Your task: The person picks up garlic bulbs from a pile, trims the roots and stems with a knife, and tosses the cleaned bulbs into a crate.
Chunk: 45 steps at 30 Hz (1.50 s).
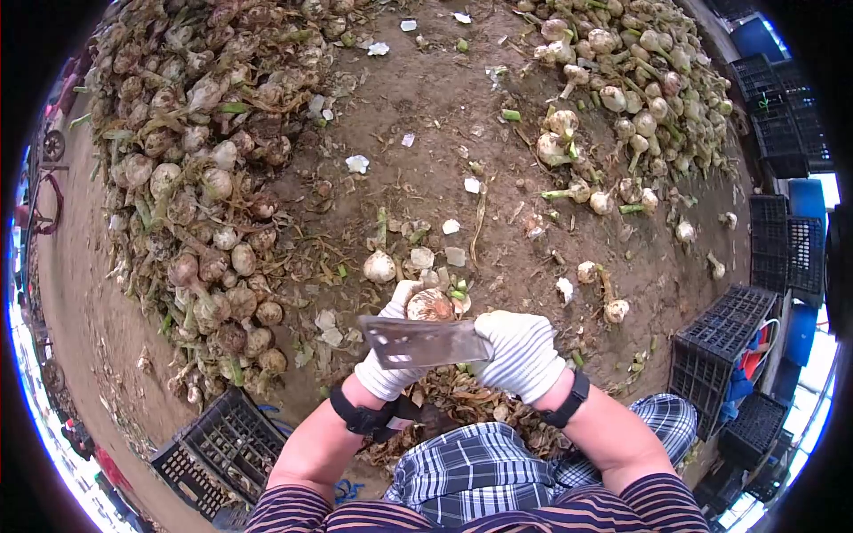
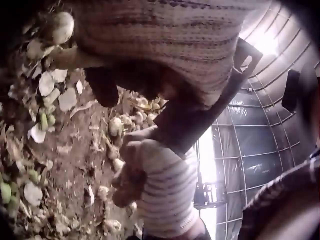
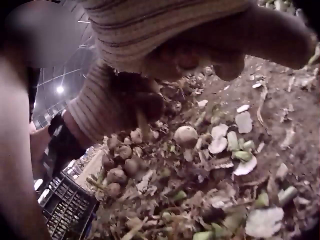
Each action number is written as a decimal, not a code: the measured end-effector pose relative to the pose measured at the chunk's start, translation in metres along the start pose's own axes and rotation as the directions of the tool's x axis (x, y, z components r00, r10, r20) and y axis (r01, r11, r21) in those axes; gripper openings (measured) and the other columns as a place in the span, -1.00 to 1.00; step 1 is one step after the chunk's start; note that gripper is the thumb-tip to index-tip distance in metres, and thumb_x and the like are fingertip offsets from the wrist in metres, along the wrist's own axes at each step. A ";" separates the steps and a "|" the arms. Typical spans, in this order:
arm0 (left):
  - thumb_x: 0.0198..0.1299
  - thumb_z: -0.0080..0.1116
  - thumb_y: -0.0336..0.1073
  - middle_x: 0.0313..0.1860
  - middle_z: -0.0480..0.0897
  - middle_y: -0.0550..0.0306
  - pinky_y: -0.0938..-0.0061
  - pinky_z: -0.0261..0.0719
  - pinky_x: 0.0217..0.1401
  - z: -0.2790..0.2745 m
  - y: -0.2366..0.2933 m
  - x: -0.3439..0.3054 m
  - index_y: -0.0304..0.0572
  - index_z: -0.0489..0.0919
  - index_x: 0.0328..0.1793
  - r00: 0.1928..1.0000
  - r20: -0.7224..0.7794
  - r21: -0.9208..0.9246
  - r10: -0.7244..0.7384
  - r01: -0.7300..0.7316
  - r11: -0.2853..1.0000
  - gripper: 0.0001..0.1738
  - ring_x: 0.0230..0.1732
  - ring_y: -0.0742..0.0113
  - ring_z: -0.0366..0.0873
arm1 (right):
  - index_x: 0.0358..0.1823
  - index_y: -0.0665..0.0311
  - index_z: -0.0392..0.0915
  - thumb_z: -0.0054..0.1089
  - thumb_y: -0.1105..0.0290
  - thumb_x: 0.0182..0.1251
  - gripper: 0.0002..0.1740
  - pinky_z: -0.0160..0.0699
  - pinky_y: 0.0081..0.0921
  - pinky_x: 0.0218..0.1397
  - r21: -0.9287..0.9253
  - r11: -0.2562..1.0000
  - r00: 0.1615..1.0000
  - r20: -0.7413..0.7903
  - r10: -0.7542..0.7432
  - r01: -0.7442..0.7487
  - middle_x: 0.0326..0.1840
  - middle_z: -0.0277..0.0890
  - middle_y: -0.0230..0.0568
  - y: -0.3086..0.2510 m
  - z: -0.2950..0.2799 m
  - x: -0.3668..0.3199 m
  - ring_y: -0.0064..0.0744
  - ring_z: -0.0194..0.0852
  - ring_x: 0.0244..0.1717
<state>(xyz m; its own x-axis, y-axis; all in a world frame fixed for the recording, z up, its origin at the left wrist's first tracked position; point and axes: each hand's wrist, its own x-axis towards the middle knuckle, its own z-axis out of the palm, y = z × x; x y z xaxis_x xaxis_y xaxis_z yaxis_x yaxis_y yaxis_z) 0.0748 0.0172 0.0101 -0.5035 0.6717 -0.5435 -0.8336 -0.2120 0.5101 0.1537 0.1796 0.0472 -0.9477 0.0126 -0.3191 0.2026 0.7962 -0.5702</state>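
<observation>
1. The left grip (image 1: 386, 378) is clamping round the garlic bulb (image 1: 429, 306), which is showing just beyond the knife (image 1: 426, 345); the right grip (image 1: 522, 354) is clamping the knife's end
2. The garlic bulb is probably feeling light and firm, its papery skin slipping; its round sides, away from the knife, are likely offering safest hold

We can pass far along the soil (image 1: 413, 115) between the left heap (image 1: 204, 186) and right heap (image 1: 653, 98); a near-left crate (image 1: 184, 473) and right-hand crates (image 1: 724, 324) bar our sides.
</observation>
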 end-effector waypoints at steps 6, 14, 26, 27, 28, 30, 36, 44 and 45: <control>-0.32 0.53 -0.31 -0.22 0.60 0.13 0.44 0.59 -0.14 0.017 0.010 -0.032 -0.12 0.45 0.01 0.933 0.203 0.743 0.297 -0.344 0.573 -0.33 -0.13 0.34 0.58 | -0.32 0.13 0.62 0.11 0.26 0.03 -0.78 0.51 -0.21 -0.41 -0.195 0.886 0.879 0.154 0.451 -0.420 -0.47 0.58 -0.06 0.052 0.002 -0.010 -0.01 0.57 -0.45; -0.31 0.60 -0.10 0.05 0.50 0.10 0.43 0.55 0.07 -0.031 0.054 0.007 -0.11 0.38 0.26 0.863 0.116 0.803 0.492 -0.373 0.464 -0.07 -0.07 0.30 0.51 | -0.51 0.18 0.49 0.13 0.33 -0.03 -0.90 0.50 -0.27 -0.37 0.001 0.908 0.897 -0.156 0.414 -0.419 -0.57 0.51 -0.03 0.062 0.004 -0.015 0.02 0.52 -0.45; 0.00 0.36 -0.30 -0.21 0.61 0.20 0.65 0.51 -0.22 -0.015 0.047 -0.001 -0.32 0.46 0.19 0.955 0.005 0.516 -0.297 0.252 0.819 -0.41 -0.32 0.54 0.53 | -0.47 0.19 0.54 0.07 0.30 -0.02 -0.84 0.48 -0.18 -0.38 0.218 0.938 0.960 0.141 0.241 -0.268 -0.55 0.50 0.03 0.019 -0.006 0.000 0.10 0.50 -0.46; 0.00 0.36 -0.30 -0.21 0.61 0.20 0.65 0.51 -0.22 -0.018 0.046 0.001 -0.32 0.46 0.19 0.954 0.003 0.514 -0.299 0.255 0.819 -0.41 -0.32 0.54 0.53 | -0.47 0.19 0.54 0.07 0.30 -0.02 -0.84 0.48 -0.18 -0.38 0.218 0.938 0.960 0.144 0.241 -0.269 -0.55 0.50 0.03 0.021 -0.003 0.001 0.10 0.50 -0.46; 0.01 0.35 -0.32 -0.23 0.62 0.22 0.67 0.49 -0.26 -0.019 0.046 0.001 -0.30 0.50 0.17 0.972 0.002 0.631 -0.234 0.180 0.755 -0.45 -0.34 0.57 0.53 | -0.46 0.20 0.56 0.07 0.28 -0.02 -0.83 0.49 -0.18 -0.36 0.119 0.956 0.949 0.200 0.243 -0.269 -0.53 0.51 0.04 0.026 0.001 0.001 0.09 0.51 -0.44; 0.02 0.35 -0.33 -0.26 0.62 0.24 0.69 0.47 -0.31 -0.018 0.051 -0.003 -0.27 0.53 0.14 0.986 0.008 0.738 -0.169 0.108 0.666 -0.49 -0.35 0.60 0.52 | -0.45 0.20 0.57 0.07 0.27 -0.01 -0.81 0.49 -0.19 -0.34 0.024 0.965 0.936 0.252 0.246 -0.260 -0.52 0.51 0.06 0.046 0.017 -0.012 0.08 0.52 -0.42; 0.12 0.27 -0.26 0.39 0.29 0.01 0.43 0.38 0.28 0.048 0.105 0.019 0.00 -0.14 0.58 0.982 0.185 0.129 0.021 -0.045 0.991 0.01 0.33 0.20 0.35 | -0.46 0.34 0.56 0.14 0.19 0.00 -0.69 0.46 -0.22 -0.32 0.211 0.791 0.805 0.321 0.499 -0.574 -0.51 0.53 0.10 0.072 0.050 -0.029 0.04 0.53 -0.43; -0.14 0.30 -0.25 0.39 0.33 0.02 -0.08 -0.20 0.53 -0.109 0.079 0.097 0.05 0.37 0.31 0.833 0.505 0.452 -0.225 -0.478 -0.753 -0.25 0.45 0.03 0.19 | -0.53 0.26 0.49 0.04 0.32 0.05 -0.83 0.44 -0.23 -0.41 0.209 0.824 0.850 0.120 0.513 -0.527 -0.59 0.46 0.03 0.083 0.038 -0.032 0.04 0.44 -0.53; -0.14 0.30 -0.19 0.29 0.44 0.08 -0.07 -0.28 0.54 -0.108 0.083 0.094 0.02 0.41 0.26 0.790 0.585 0.413 -0.184 -0.486 -0.770 -0.29 0.46 0.07 0.19 | -0.54 0.25 0.49 0.04 0.32 0.04 -0.84 0.44 -0.22 -0.41 0.243 0.827 0.861 0.100 0.498 -0.507 -0.58 0.47 0.04 0.082 0.040 -0.031 0.05 0.44 -0.52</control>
<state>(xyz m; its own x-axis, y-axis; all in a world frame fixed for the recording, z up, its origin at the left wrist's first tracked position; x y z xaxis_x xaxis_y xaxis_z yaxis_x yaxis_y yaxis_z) -0.0659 -0.0144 -0.0709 -0.1107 0.9849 -0.1329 0.9807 0.1300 0.1461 0.2099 0.2201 -0.0197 -0.6905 0.3472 -0.6346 0.7078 0.5052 -0.4937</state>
